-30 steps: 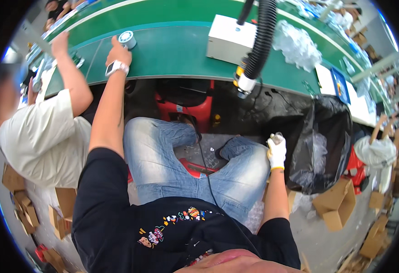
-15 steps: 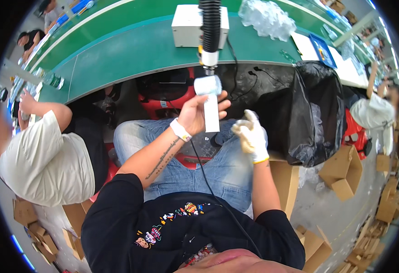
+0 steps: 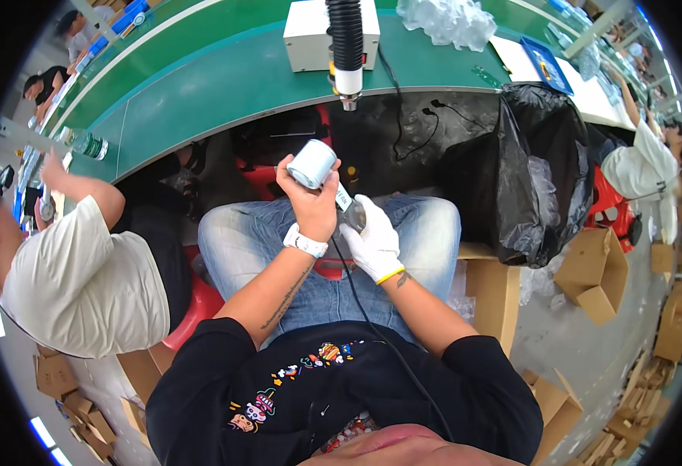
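Observation:
A pale blue-and-white handheld fan [image 3: 312, 164], with a round drum-like head and a flat handle, is tilted above my lap. My left hand [image 3: 310, 203], bare and wearing a white wristwatch, is closed round it just below the head. My right hand [image 3: 373, 239], in a white glove with a yellow cuff, grips the lower end of the handle. A dark grey, partly see-through piece [image 3: 352, 218] shows between the gloved fingers; I cannot make out what it is. Beyond the fan, an electric screwdriver [image 3: 348, 85] hangs bit-down from a black ribbed sleeve, apart from both hands.
The green workbench [image 3: 224, 109] curves across the front, carrying a white power box [image 3: 302, 51], clear plastic bags [image 3: 448, 23] and a blue tray [image 3: 546, 66]. A black bin bag [image 3: 523, 186] stands right, near cardboard boxes [image 3: 593, 272]. A co-worker [image 3: 84, 272] sits close left.
The fan has come down from under the screwdriver bit toward me and tilted, its head now to the left. My right hand has moved left and taken hold of the handle's end.

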A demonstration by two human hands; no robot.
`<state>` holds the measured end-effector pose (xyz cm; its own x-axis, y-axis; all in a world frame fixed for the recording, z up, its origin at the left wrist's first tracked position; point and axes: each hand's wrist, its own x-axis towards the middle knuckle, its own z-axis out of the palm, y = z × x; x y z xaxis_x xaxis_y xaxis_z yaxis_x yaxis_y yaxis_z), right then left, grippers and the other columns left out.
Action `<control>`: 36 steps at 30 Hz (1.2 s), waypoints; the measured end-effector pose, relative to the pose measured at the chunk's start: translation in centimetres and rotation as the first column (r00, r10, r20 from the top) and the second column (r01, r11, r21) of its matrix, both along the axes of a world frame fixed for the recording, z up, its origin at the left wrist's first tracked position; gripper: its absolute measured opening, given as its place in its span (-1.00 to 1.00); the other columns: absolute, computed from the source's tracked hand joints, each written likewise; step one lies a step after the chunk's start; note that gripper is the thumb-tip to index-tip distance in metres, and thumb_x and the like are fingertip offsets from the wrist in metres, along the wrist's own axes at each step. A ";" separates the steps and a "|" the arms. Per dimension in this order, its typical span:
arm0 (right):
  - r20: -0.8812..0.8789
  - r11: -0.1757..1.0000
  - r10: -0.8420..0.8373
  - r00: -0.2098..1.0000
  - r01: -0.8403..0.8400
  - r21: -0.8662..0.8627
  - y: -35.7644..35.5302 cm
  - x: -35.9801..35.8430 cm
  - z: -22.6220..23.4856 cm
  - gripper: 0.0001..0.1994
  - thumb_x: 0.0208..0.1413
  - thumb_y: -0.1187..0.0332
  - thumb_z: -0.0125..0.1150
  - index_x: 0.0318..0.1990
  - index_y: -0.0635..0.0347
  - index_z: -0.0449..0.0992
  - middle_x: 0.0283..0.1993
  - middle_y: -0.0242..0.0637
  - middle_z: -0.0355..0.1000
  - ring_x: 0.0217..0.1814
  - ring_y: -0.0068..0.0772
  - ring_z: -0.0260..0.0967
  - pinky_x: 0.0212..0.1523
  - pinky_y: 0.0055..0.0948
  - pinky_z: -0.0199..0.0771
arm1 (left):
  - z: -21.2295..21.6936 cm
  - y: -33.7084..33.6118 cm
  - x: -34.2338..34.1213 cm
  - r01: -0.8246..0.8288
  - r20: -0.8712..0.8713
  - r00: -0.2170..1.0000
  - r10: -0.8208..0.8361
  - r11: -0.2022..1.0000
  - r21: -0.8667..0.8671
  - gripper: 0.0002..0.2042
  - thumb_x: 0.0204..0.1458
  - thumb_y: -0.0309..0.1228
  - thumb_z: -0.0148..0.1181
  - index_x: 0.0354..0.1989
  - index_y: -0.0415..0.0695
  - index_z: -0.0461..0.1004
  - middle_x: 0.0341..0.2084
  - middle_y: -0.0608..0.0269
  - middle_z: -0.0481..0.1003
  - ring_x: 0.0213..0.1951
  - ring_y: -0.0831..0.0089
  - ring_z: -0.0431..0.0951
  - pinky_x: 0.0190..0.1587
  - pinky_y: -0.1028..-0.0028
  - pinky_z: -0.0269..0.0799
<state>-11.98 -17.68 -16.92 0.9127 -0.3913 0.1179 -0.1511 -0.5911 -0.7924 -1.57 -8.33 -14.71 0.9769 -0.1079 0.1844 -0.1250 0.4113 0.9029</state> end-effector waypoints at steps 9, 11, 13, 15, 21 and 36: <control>0.293 0.977 -0.108 0.950 0.156 -0.148 -0.2 0.0 -0.4 -0.41 0.03 0.32 0.44 0.25 0.21 0.47 0.11 0.00 0.52 0.16 0.07 0.48 0.17 -0.11 0.51 | 3.3 -1.1 -2.3 0.022 -0.096 0.995 -0.033 0.993 -0.114 -0.30 0.14 -0.65 0.32 0.33 -0.07 -0.01 0.14 0.05 0.36 0.11 0.36 0.49 0.22 0.32 0.43; 0.307 0.978 -0.124 0.944 0.168 -0.123 -0.4 0.1 0.1 -0.42 0.02 0.34 0.44 0.24 0.21 0.48 0.11 -0.01 0.52 0.16 0.08 0.48 0.19 -0.11 0.50 | 1.3 -0.7 -2.8 0.078 -0.020 0.997 -0.078 0.997 -0.019 -0.34 0.17 -0.61 0.30 0.32 -0.04 0.01 0.15 0.05 0.36 0.13 0.30 0.52 0.19 0.29 0.46; 0.334 0.980 -0.145 0.932 0.182 -0.082 -0.9 0.3 0.7 -0.45 0.01 0.37 0.45 0.21 0.22 0.50 0.11 -0.03 0.53 0.17 0.11 0.47 0.23 -0.10 0.47 | -0.2 -0.1 -3.3 0.159 0.118 0.976 -0.180 0.973 0.170 -0.43 0.23 -0.54 0.25 0.30 0.01 0.05 0.16 0.05 0.35 0.16 0.16 0.58 0.14 0.24 0.52; 0.323 0.975 -0.140 0.936 0.187 -0.118 -1.9 -0.1 1.9 -0.44 0.00 0.38 0.45 0.21 0.22 0.50 0.11 -0.02 0.53 0.17 0.11 0.47 0.22 -0.10 0.48 | -0.9 0.7 -3.7 0.213 0.035 0.975 -0.221 0.965 0.155 -0.47 0.26 -0.46 0.23 0.29 -0.01 0.07 0.16 0.04 0.37 0.15 0.16 0.59 0.14 0.23 0.53; 0.449 0.994 -0.001 0.894 0.052 -0.099 -4.0 -1.2 6.4 -0.43 0.05 0.40 0.42 0.26 0.19 0.47 0.10 -0.06 0.52 0.14 -0.01 0.50 0.19 -0.06 0.50 | 3.7 2.3 -1.9 0.294 -0.389 0.833 -0.394 0.910 -0.294 -0.58 0.34 -0.27 0.11 0.27 -0.02 0.14 0.17 0.00 0.46 0.08 0.18 0.63 0.18 0.10 0.56; 0.244 0.177 -0.036 0.969 -0.234 0.956 -7.5 -2.8 7.9 -0.32 0.22 0.42 0.35 0.47 0.20 0.23 0.19 -0.04 0.48 0.15 -0.18 0.52 0.19 -0.08 0.55 | 7.4 5.5 -1.1 0.610 -0.117 0.731 -0.672 0.721 -0.330 -0.39 0.26 -0.14 0.17 0.40 -0.04 0.11 0.30 -0.05 0.37 0.16 0.12 0.58 0.22 0.09 0.53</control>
